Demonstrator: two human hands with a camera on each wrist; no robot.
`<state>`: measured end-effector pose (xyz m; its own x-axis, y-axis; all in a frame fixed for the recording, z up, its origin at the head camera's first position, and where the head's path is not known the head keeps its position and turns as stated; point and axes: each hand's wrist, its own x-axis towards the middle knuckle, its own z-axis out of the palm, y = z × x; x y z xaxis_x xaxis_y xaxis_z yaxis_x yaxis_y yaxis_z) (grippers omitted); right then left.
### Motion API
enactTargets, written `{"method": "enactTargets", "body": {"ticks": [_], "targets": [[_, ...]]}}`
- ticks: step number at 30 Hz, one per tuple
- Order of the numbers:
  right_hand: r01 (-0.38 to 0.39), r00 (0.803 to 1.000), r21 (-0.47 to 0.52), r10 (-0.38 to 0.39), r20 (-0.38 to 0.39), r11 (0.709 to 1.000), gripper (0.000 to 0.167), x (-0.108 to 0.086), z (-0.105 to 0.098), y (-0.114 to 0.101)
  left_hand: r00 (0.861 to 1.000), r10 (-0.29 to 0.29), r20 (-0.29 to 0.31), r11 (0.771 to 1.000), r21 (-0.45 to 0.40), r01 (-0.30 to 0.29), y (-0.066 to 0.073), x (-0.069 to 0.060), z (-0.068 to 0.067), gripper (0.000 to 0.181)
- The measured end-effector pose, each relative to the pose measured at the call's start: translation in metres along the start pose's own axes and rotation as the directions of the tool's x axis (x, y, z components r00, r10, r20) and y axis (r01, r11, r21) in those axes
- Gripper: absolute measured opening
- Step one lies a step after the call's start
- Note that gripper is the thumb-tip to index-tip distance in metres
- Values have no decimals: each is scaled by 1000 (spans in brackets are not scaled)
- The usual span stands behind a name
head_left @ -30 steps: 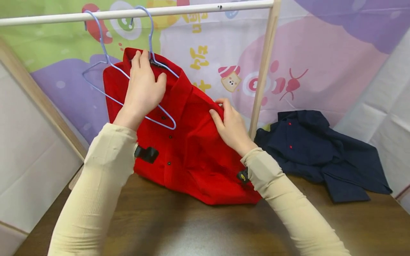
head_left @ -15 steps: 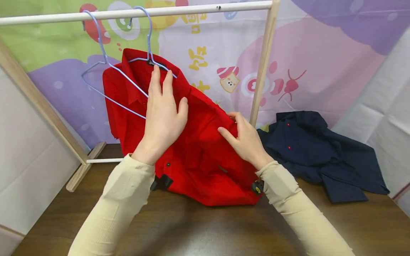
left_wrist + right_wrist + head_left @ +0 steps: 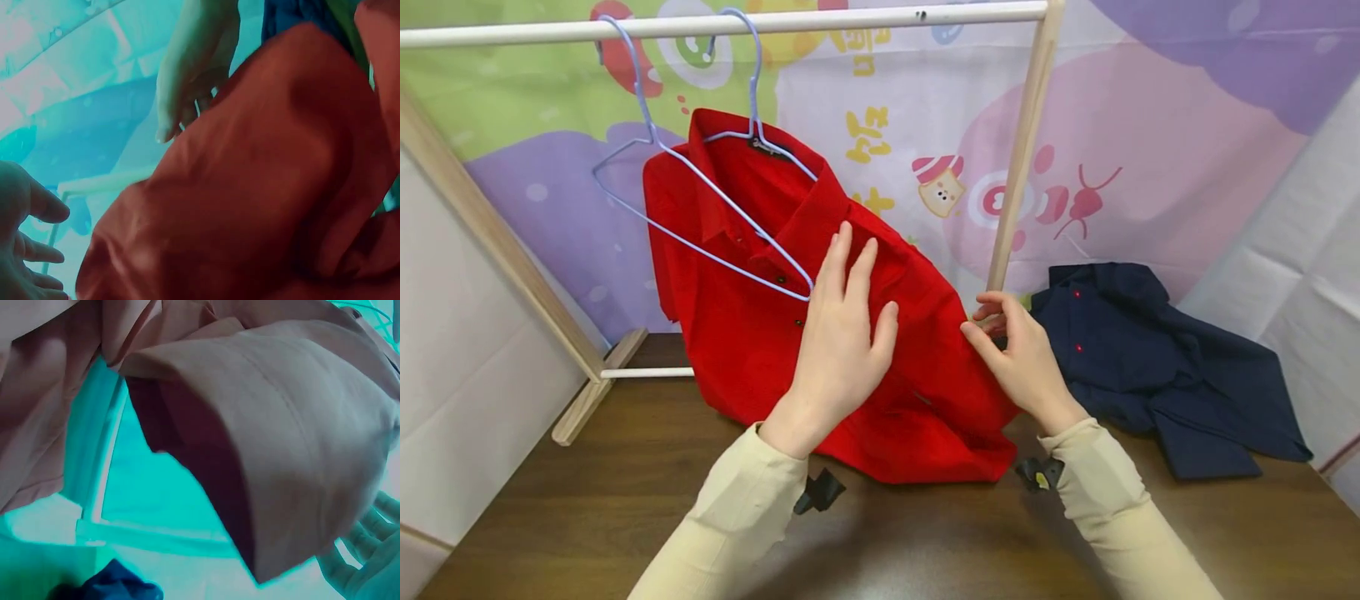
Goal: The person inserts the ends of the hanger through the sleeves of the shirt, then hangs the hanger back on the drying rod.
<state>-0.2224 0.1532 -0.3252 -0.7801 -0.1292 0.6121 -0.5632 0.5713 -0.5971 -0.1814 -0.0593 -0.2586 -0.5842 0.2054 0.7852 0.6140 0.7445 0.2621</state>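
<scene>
A red shirt [image 3: 737,342] hangs by its collar on a light-blue hanger [image 3: 755,79] and slopes down to the right, its lower part reaching the table. My left hand [image 3: 838,346], fingers straight, is over the shirt's front near the lower corner of a bare blue hanger [image 3: 700,250]. Whether it touches the cloth I cannot tell. At the shirt's right sleeve edge is my right hand [image 3: 1022,358], thumb and bent fingers apart. The right wrist view shows its fingers [image 3: 369,537] beside the hanging sleeve [image 3: 281,437], not closed round it.
Both hangers hook over the white rail [image 3: 880,21] of a wooden rack [image 3: 1022,158]. A dark navy shirt [image 3: 1127,350] with red buttons lies at the right on the brown table [image 3: 535,508]. Behind the rack hangs a printed cloth [image 3: 917,108].
My left hand has moved down and right from the collar to the shirt's front. My right hand has slid down and right along the shoulder to the sleeve.
</scene>
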Motion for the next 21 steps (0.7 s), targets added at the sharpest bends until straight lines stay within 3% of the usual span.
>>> {"method": "enactTargets", "body": {"ticks": [6,12,21], "targets": [[-27,999,-31,26,-47,999,35,-8,-12,11,998,29,58,999,-46,-27,5,-11,17,52],[-69,988,-84,57,-142,994,31,-12,-25,28,994,43,103,996,-82,-34,10,-18,31,51],[-166,970,-144,135,-201,976,29,-14,-41,51,995,76,72,994,-79,-70,25,-20,50,50]]}}
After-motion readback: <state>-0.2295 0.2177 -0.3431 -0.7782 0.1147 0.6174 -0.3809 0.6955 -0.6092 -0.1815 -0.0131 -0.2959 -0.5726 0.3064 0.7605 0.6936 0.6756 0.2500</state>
